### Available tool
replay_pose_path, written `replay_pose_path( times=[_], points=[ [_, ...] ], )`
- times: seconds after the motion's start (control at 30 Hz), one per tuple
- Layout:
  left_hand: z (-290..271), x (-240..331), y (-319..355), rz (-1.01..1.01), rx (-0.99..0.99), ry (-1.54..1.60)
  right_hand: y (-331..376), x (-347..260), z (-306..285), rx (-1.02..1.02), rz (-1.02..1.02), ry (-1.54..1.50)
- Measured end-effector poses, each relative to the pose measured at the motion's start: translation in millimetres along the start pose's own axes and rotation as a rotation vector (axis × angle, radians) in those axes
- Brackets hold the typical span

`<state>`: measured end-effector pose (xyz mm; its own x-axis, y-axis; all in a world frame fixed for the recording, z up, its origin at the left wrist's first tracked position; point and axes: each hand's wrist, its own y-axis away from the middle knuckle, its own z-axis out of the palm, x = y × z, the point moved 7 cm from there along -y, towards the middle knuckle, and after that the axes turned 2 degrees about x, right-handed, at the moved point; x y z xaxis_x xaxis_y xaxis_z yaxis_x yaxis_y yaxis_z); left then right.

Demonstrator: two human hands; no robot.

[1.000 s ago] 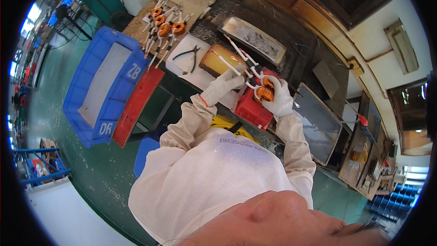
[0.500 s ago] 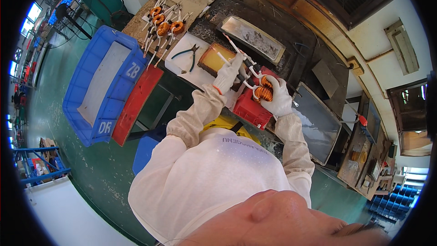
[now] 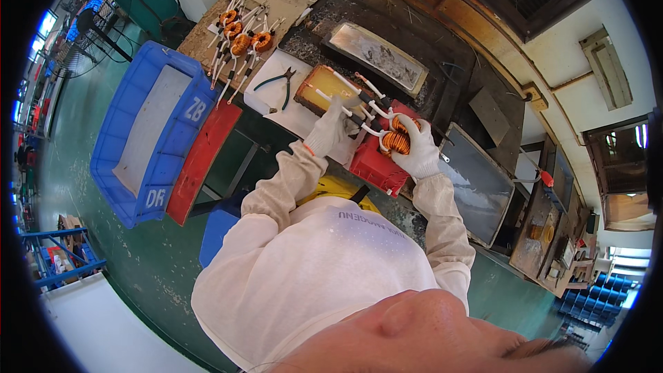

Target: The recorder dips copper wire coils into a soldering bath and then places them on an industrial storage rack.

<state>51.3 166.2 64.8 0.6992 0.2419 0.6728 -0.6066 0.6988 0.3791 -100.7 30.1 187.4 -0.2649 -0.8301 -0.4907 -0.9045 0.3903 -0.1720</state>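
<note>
My right hand, in a white glove, is closed around a pair of copper-wound ring coils. White-sleeved leads with black sections run from the coils up and left, over a brown tray with an amber-yellow filling. My gloved left hand is beside these leads, at the tray's near edge. Its fingers are smeared, so I cannot make out whether they touch a lead. Beneath the coils stands a red box.
Pliers lie on white paper left of the tray. Several more ring coils rest at the bench's far left. Behind the tray is a metal trough with a silvery surface. A blue crate stands at left, a grey-topped panel at right.
My left hand has drawn back toward me and left from among the leads. The leads have spread and swung slightly, while my right hand keeps hold of the coils.
</note>
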Motion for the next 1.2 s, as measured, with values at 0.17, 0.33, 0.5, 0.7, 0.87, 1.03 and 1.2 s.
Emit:
replay_pose_path(
  times=[0.17,0.33,0.5,0.7,0.87,1.03,1.2],
  points=[
    [-25,-35,25,-0.149,-0.148,0.290,0,5,0,0.018,0.070,0.010],
    [0,-42,37,-0.183,-0.170,0.378,-5,-1,0,0.022,0.051,0.001],
    [49,-33,39,-0.007,-0.166,0.344,-11,-24,-22,0.108,0.088,-0.060],
    [109,-69,28,-0.173,-0.305,0.705,-22,-43,-24,0.094,0.135,-0.071],
    [109,-86,27,-0.361,-0.298,0.899,-28,-31,-8,-0.039,0.140,0.067],
    [102,-93,24,-0.444,-0.271,0.874,-39,-26,0,-0.204,0.200,0.089],
    [98,-104,12,-0.471,-0.277,0.943,-51,-37,-2,-0.314,0.253,0.145]
  ],
)
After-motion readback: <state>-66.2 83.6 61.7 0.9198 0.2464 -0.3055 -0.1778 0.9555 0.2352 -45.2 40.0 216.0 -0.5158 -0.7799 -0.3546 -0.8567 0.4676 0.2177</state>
